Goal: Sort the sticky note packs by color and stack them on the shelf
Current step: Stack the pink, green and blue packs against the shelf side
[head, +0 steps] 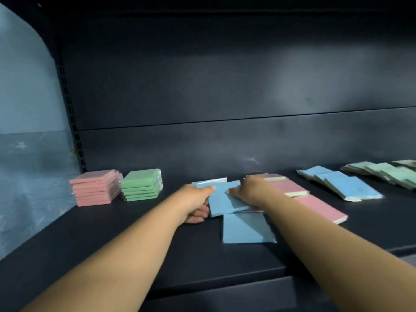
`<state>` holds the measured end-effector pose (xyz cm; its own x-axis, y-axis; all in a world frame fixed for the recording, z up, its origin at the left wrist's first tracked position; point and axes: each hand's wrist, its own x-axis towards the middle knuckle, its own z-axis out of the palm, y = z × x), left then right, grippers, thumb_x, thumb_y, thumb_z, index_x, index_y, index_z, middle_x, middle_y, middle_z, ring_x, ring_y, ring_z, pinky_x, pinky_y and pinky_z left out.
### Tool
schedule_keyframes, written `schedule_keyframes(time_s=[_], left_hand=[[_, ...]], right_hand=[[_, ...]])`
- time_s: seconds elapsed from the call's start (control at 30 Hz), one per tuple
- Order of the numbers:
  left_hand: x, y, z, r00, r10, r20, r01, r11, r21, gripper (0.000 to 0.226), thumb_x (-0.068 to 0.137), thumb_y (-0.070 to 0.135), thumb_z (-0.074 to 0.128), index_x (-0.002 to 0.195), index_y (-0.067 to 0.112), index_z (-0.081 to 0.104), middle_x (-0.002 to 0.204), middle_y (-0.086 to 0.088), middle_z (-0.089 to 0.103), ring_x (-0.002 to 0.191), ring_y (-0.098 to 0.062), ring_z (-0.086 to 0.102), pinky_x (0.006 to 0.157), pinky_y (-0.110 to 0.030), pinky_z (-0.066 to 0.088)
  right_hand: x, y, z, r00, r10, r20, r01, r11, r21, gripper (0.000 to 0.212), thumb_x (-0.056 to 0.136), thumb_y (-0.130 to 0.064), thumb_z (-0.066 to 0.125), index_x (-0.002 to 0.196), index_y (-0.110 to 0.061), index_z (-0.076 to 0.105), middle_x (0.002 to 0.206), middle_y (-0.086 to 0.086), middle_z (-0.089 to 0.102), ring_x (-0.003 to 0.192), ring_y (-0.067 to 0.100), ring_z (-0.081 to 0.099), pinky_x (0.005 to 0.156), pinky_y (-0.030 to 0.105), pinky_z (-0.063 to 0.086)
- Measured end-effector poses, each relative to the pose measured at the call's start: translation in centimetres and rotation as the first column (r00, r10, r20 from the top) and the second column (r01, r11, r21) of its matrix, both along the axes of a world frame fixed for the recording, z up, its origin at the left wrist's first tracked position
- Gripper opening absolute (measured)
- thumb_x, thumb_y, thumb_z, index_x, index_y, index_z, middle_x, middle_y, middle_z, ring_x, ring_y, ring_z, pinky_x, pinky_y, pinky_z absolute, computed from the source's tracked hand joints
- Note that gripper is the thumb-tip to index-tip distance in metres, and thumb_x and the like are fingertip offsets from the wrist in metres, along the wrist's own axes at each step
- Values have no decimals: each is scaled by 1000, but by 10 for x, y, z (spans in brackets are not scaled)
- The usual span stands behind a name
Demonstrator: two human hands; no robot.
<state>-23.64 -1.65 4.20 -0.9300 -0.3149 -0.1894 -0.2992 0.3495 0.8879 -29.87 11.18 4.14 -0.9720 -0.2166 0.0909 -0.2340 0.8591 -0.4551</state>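
Blue sticky note packs (227, 199) are gripped between both hands, left hand (195, 202) and right hand (249, 191), fingers curled.

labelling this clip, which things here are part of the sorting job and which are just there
Part of the job:
pink stack
green stack
blue packs in both hands
loose blue pack
loose pink packs
blue row
green row
shelf

Just there:
light blue sheet
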Motion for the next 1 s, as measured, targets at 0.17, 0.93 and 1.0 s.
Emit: schedule_keyframes(time_s=[0.17, 0.93, 1.0], left_hand=[[10, 10, 10, 989, 128, -68, -107, 961, 256, 44, 87, 57, 47, 82, 14, 55, 72, -4, 60, 64, -16, 56, 59, -26, 46], [68, -2, -22, 878, 407, -252, -191, 781, 595, 16, 92, 26, 55, 90, 11, 60, 68, -13, 70, 59, -25, 67, 56, -33, 54], [67, -2, -22, 876, 404, -263, -189, 790, 584, 15, 92, 24, 54, 89, 11, 60, 72, -14, 69, 62, -25, 66, 59, -34, 54]], right_hand=[[2, 11, 2, 897, 407, 171, -95, 555, -826, 6, 90, -17, 59, 86, -13, 57, 88, 9, 62, 75, 22, 57, 65, 30, 47], [24, 33, -6, 978, 152, 142, -182, 957, 225, 63, 96, -51, 36, 135, -3, 44, 142, 11, 44, 127, 26, 45, 98, 27, 36], [22, 30, -4, 977, 154, 147, -181, 964, 192, 64, 95, -49, 39, 139, -1, 38, 149, 9, 34, 131, 25, 41, 95, 27, 36]])
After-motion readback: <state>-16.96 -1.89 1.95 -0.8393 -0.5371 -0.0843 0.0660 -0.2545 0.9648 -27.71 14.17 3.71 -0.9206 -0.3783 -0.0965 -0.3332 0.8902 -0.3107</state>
